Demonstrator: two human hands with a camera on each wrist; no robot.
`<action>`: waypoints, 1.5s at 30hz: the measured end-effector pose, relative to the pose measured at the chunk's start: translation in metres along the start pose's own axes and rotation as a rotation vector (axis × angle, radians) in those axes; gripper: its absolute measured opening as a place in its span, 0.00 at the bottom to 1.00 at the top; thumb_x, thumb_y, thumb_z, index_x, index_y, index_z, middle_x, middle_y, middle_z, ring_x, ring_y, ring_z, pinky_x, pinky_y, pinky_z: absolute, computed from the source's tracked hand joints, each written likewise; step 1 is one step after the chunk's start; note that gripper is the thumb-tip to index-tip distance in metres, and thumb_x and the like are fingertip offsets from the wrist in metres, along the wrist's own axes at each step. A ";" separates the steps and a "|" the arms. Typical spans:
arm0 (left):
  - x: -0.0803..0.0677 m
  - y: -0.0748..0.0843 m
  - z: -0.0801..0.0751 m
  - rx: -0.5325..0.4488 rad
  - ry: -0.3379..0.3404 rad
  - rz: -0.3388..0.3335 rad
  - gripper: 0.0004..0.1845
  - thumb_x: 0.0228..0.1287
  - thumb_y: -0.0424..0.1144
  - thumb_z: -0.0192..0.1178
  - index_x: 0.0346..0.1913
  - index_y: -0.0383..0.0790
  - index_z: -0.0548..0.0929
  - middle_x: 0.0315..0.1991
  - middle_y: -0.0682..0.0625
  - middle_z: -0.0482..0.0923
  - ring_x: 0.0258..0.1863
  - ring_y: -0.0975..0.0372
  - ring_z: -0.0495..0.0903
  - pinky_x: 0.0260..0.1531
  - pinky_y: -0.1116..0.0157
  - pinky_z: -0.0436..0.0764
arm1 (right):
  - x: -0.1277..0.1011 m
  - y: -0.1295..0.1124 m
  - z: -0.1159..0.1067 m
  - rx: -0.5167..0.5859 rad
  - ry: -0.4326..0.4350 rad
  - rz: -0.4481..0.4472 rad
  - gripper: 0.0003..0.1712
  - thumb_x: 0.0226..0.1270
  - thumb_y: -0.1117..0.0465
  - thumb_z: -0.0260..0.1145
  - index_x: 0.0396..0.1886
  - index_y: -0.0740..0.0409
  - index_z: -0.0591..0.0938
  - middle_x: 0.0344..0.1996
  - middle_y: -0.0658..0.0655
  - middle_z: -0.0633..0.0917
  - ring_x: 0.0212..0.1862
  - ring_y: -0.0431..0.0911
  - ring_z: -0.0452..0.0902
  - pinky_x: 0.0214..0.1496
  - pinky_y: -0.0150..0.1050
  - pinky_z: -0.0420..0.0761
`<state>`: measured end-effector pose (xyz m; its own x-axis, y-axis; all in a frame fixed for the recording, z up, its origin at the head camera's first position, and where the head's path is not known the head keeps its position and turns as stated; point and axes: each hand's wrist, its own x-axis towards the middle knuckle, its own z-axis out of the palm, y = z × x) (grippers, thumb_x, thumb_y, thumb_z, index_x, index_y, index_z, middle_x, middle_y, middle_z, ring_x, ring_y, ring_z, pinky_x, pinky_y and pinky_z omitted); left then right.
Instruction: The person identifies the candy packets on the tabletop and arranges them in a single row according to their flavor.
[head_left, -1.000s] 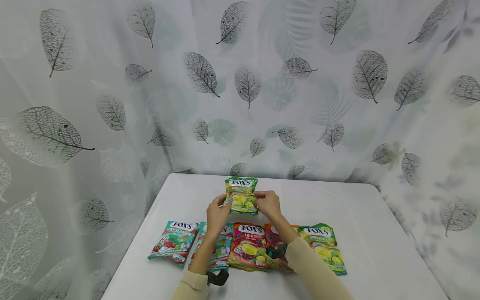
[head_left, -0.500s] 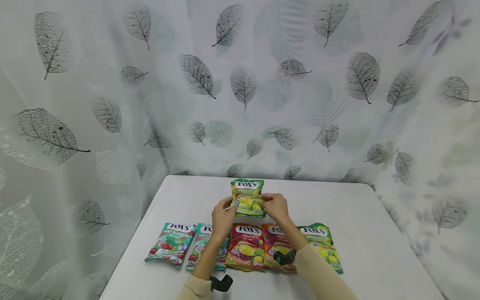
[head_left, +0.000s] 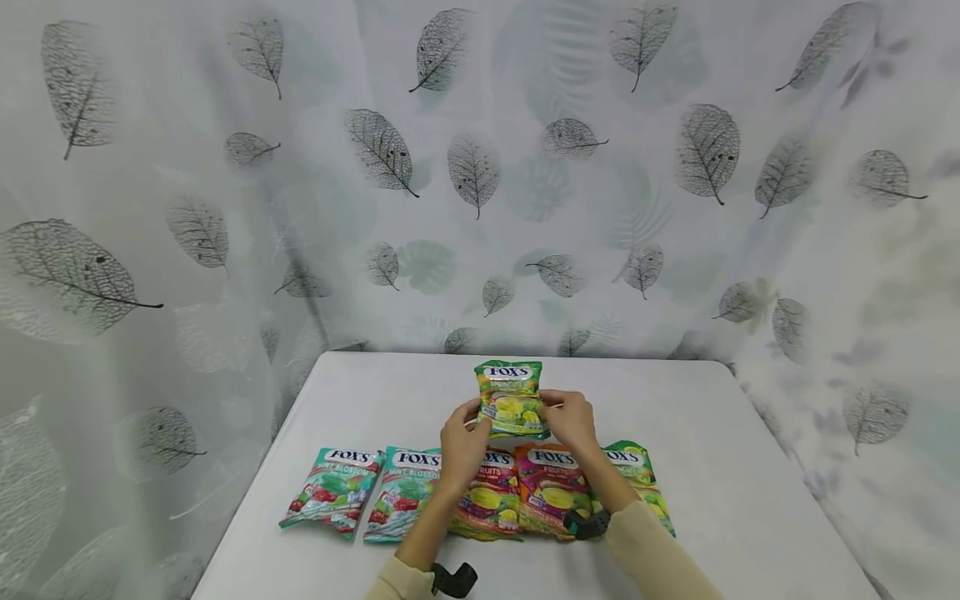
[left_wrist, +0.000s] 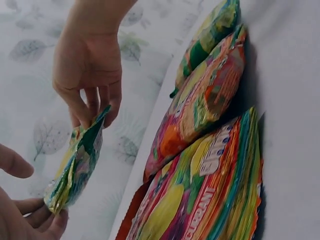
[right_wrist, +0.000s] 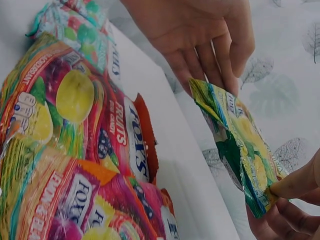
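Observation:
A green-and-yellow Fox's Spring Tea candy bag [head_left: 512, 400] is held up in the air, its printed front towards the head camera. My right hand [head_left: 573, 421] pinches its right edge between thumb and fingers, as the right wrist view shows at the bag's corner [right_wrist: 255, 175]. At the bag's left edge, my left hand [head_left: 462, 442] touches it with extended fingers [right_wrist: 207, 65]. Its thumb stands apart from the bag in both wrist views. Below the hands lie two red Fruits candy bags [head_left: 491, 512], partly covered by my forearms.
Two teal Mint Blossom bags [head_left: 330, 492] lie at the row's left. Another Spring Tea bag [head_left: 636, 467] closes its right end, partly behind my right arm. Everything lies on a white table [head_left: 720, 467] backed by a leaf-print curtain [head_left: 480, 250].
Both hands and the raised Spring Tea bag have moved right over the row. The left thumb stands farther from the bag. The head view has shifted slightly.

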<state>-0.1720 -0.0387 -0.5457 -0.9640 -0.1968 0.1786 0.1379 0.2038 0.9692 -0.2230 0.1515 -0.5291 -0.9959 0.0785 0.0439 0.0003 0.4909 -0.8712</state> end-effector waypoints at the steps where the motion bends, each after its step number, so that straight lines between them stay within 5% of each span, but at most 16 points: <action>1: -0.001 0.000 0.002 -0.001 -0.007 0.000 0.24 0.76 0.35 0.59 0.70 0.33 0.76 0.61 0.37 0.80 0.59 0.45 0.81 0.56 0.49 0.84 | -0.001 0.001 -0.002 0.003 0.005 0.012 0.20 0.70 0.64 0.67 0.60 0.61 0.87 0.48 0.65 0.88 0.28 0.47 0.75 0.24 0.37 0.68; 12: -0.014 0.009 0.025 -0.016 -0.067 0.002 0.25 0.76 0.37 0.58 0.71 0.33 0.75 0.62 0.37 0.79 0.60 0.44 0.80 0.59 0.47 0.82 | -0.016 0.016 -0.028 0.020 0.056 0.005 0.20 0.72 0.64 0.64 0.61 0.61 0.86 0.52 0.66 0.86 0.41 0.54 0.82 0.26 0.39 0.73; 18: -0.020 0.015 0.040 -0.045 -0.105 -0.003 0.25 0.75 0.38 0.58 0.71 0.34 0.75 0.62 0.38 0.79 0.60 0.45 0.80 0.59 0.50 0.82 | -0.023 0.024 -0.044 -0.001 0.108 -0.018 0.20 0.74 0.65 0.63 0.62 0.63 0.85 0.51 0.66 0.86 0.47 0.59 0.84 0.36 0.46 0.81; 27: -0.032 0.020 0.063 -0.083 -0.166 -0.010 0.26 0.75 0.37 0.58 0.72 0.32 0.75 0.63 0.38 0.79 0.60 0.46 0.82 0.57 0.54 0.84 | -0.034 0.039 -0.070 0.006 0.134 0.042 0.20 0.73 0.64 0.63 0.62 0.61 0.85 0.51 0.65 0.87 0.45 0.56 0.82 0.31 0.40 0.75; 37: -0.052 0.029 0.092 -0.102 -0.280 -0.025 0.27 0.74 0.39 0.58 0.73 0.36 0.75 0.68 0.40 0.76 0.62 0.45 0.80 0.56 0.53 0.85 | -0.051 0.061 -0.106 0.006 0.171 0.123 0.21 0.73 0.63 0.63 0.63 0.61 0.84 0.53 0.65 0.86 0.47 0.54 0.80 0.38 0.39 0.77; 45: -0.073 0.034 0.119 -0.122 -0.351 -0.022 0.27 0.70 0.36 0.61 0.71 0.34 0.76 0.64 0.42 0.80 0.59 0.48 0.82 0.54 0.61 0.85 | -0.068 0.082 -0.135 -0.028 0.220 0.189 0.21 0.73 0.63 0.63 0.62 0.63 0.85 0.53 0.67 0.87 0.48 0.55 0.81 0.40 0.39 0.76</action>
<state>-0.1243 0.0969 -0.5463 -0.9833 0.1457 0.1095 0.1224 0.0828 0.9890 -0.1431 0.3040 -0.5377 -0.9345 0.3558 -0.0107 0.1900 0.4731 -0.8603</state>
